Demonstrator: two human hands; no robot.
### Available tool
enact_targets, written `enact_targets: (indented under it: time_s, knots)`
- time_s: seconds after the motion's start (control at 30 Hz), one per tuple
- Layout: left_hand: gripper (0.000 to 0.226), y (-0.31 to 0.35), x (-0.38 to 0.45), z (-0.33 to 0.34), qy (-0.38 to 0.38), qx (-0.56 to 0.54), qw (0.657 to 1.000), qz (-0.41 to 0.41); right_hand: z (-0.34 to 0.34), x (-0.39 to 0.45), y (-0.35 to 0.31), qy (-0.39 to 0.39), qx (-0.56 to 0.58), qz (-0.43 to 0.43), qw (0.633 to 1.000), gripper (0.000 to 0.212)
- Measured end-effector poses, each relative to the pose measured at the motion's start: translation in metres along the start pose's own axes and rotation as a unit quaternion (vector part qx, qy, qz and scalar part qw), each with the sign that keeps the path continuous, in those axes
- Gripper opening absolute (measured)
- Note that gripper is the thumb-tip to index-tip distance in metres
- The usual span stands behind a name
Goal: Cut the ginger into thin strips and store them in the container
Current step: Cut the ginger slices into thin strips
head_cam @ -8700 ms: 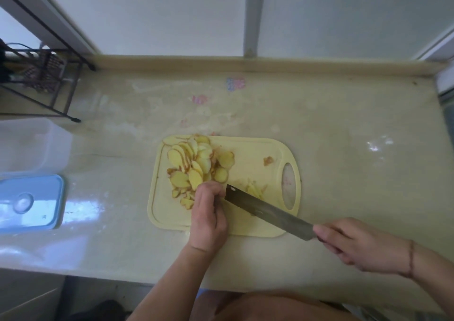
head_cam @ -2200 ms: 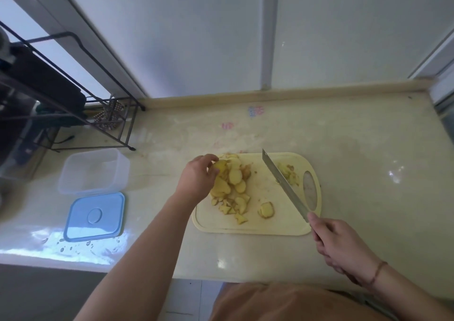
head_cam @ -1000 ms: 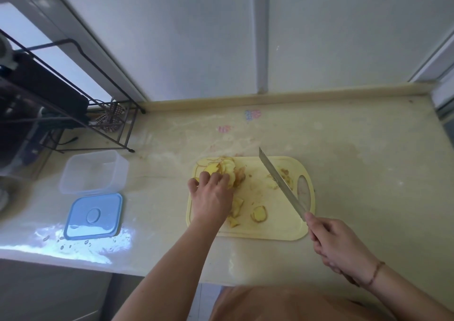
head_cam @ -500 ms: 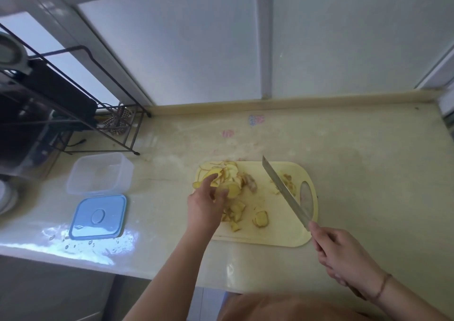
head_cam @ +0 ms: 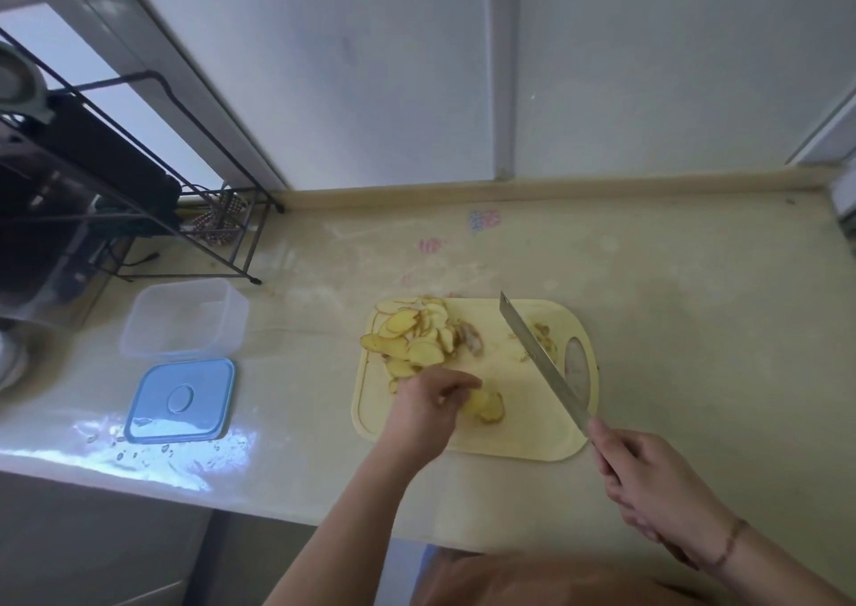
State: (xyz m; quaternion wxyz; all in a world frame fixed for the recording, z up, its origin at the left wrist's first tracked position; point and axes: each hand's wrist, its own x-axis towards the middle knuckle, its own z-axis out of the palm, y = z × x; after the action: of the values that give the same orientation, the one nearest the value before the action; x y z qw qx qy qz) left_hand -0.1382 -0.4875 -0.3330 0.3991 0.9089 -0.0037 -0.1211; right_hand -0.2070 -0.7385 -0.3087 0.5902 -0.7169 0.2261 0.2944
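The counter [head_cam: 648, 304] is noted to carry a cutting board [head_cam: 523, 438] at centre. A clear container [head_cam: 183, 318] stands well left, its blue lid [head_cam: 180, 399] off and laid just nearer. A knife [head_cam: 542, 362] is gripped by the right hand [head_cam: 648, 480], blade raised over the board's right side. Ginger slices [head_cam: 417, 336] are heaped at the far left of the board. A few slices [head_cam: 486, 406] are pinched by the left hand [head_cam: 426, 413]. The slices are judged light, brittle and damp-slick; they are best stacked flat and pinned from above.
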Motion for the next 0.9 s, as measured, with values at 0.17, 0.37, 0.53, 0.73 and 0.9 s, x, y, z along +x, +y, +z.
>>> enact_targets:
  time_s: [0.17,0.37,0.53,0.73,0.9]
  knots:
    - [0.025,-0.001,0.012,0.022,-0.046,0.085,0.992,0.077,0.0,-0.003,0.006,0.0,-0.001,-0.002,1.0,0.051]
    - [0.019,-0.012,0.015,0.025,0.104,0.138,0.978,0.117,0.0,-0.008,0.008,0.003,-0.003,-0.002,1.0,0.051]
    - [0.03,-0.039,0.018,-0.007,0.252,0.165,0.949,0.089,0.005,-0.01,0.006,0.008,-0.002,0.0,1.0,0.05]
    - [0.025,-0.084,0.008,-0.038,0.232,0.117,0.965,0.017,0.026,-0.009,0.004,0.025,0.016,0.002,1.0,0.05]
    - [0.03,-0.09,0.003,-0.032,0.17,0.191,0.964,0.074,0.047,-0.01,0.002,0.034,0.03,0.018,0.999,0.051]
